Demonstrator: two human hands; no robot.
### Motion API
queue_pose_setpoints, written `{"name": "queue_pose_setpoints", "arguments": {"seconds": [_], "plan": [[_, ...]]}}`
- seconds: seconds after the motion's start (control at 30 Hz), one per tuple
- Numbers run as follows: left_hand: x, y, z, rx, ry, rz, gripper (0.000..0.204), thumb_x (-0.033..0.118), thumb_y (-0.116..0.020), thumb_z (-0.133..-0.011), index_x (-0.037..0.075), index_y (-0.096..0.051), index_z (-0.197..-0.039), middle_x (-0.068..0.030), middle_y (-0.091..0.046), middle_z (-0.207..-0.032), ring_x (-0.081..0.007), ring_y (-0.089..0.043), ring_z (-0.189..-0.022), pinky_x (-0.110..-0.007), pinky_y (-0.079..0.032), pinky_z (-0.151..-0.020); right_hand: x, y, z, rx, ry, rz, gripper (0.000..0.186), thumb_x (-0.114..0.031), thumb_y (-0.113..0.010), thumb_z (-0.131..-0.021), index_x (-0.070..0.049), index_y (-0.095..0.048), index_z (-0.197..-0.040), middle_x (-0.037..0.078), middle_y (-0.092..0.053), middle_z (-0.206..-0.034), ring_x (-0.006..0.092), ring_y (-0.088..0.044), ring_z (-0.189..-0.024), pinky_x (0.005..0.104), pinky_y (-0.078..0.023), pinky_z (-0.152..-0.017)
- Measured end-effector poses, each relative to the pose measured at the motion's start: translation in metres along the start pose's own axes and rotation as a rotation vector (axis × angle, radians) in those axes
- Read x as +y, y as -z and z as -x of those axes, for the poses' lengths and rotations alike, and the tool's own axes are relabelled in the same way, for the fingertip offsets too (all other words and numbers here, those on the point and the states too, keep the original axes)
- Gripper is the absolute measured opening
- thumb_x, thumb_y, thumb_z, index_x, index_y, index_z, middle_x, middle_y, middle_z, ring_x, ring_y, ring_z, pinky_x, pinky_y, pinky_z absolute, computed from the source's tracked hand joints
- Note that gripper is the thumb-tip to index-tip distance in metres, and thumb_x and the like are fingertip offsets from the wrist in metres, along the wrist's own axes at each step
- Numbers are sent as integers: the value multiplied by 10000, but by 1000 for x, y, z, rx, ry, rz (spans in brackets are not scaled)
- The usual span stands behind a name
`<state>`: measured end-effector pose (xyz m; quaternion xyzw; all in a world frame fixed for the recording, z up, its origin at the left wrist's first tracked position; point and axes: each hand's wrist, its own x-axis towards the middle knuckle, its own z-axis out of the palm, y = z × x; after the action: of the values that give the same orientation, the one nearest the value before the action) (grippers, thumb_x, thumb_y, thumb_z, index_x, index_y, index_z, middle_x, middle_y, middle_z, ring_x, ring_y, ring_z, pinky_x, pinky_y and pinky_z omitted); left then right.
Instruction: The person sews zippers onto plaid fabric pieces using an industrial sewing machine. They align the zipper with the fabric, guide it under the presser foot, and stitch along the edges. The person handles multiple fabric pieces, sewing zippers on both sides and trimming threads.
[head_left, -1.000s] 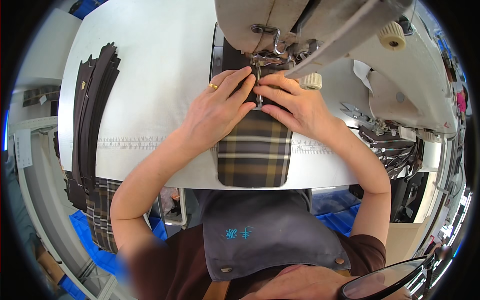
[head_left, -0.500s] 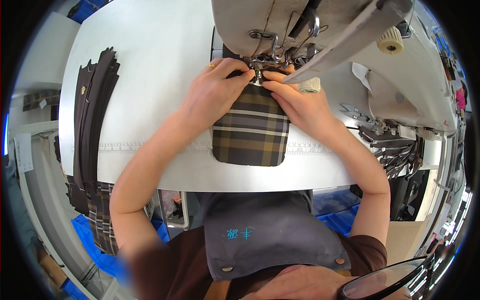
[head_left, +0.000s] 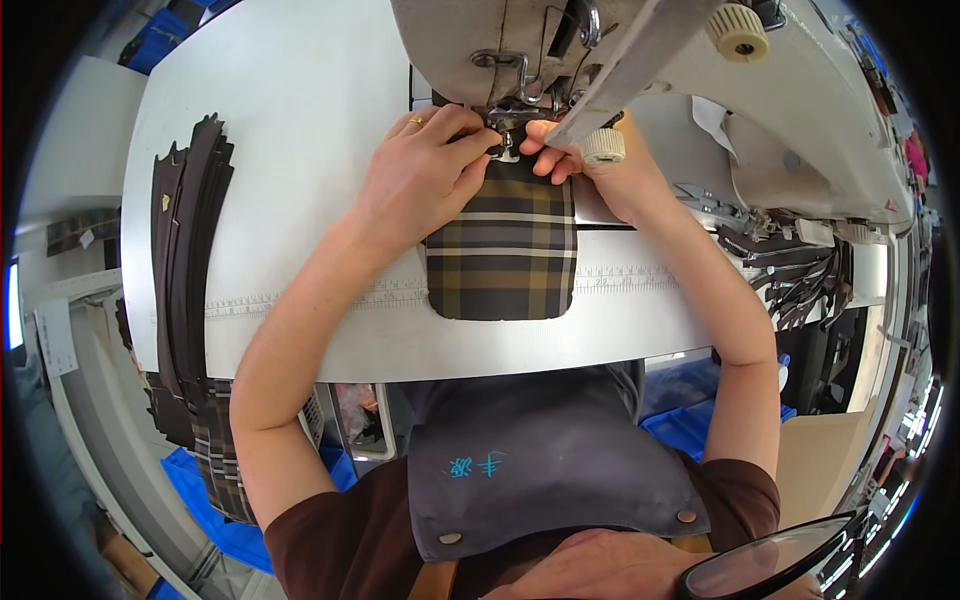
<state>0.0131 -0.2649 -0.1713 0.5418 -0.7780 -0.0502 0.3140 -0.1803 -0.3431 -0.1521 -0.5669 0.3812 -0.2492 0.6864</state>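
A brown plaid fabric piece (head_left: 505, 250) with rounded lower corners lies on the white sewing table (head_left: 300, 120), its far edge under the presser foot (head_left: 507, 140) of a grey sewing machine (head_left: 500, 40). My left hand (head_left: 425, 175), with a ring on one finger, presses on the fabric's top left corner beside the foot. On the other side of the foot, my right hand (head_left: 590, 165) pinches the fabric's top right edge. Both hands' fingertips nearly meet at the needle.
A stack of dark cut fabric pieces (head_left: 185, 230) lies along the table's left side and hangs over its front edge. A measuring scale (head_left: 300, 298) runs across the table front. More dark pieces (head_left: 800, 280) sit at the right. Blue bins (head_left: 700, 420) stand below the table.
The plaid piece has slid away from me, further under the machine. Both hands have moved up with it and now sit close against the presser foot.
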Motion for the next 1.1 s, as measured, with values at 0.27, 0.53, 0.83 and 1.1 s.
{"name": "queue_pose_setpoints", "arguments": {"seconds": [0.27, 0.53, 0.83, 1.1], "plan": [[-4, -3, 1, 97, -103, -16, 142, 87, -650, -765, 78, -667, -905, -14, -577, -934, -220, -583, -835, -344, -474, -780, 4, 3, -3, 9, 16, 11, 161, -105, -563, -874, 41, -627, -896, 100, -662, -808, 102, -631, -630, 197, -493, -531], [-4, -6, -1, 124, -263, -210, 128, 63, -667, -742, 77, -671, -868, -13, -579, -862, -195, -591, -763, -324, -496, -741, 6, 1, -2, -2, 40, -18, 160, -125, -556, -887, 14, -631, -865, 76, -663, -790, 75, -591, -602, 207, -470, -542], [-8, -8, 5, 119, -55, 116, 164, 51, -669, -788, 55, -694, -949, -72, -655, -958, -239, -629, -876, -333, -518, -758, 21, 12, -4, 45, 943, 1115, 229, -158, -658, -783, -87, -635, -1000, 80, -607, -718, 231, -591, -613, 340, -487, -563], [-4, 0, 4, 51, 0, 147, 181, 46, -666, -783, 41, -688, -962, -95, -659, -965, -258, -627, -903, -328, -510, -790, 33, -7, -17, 111, 1154, 1290, 130, -163, -666, -761, -88, -578, -820, 48, -611, -694, 241, -593, -614, 349, -480, -540]]}}
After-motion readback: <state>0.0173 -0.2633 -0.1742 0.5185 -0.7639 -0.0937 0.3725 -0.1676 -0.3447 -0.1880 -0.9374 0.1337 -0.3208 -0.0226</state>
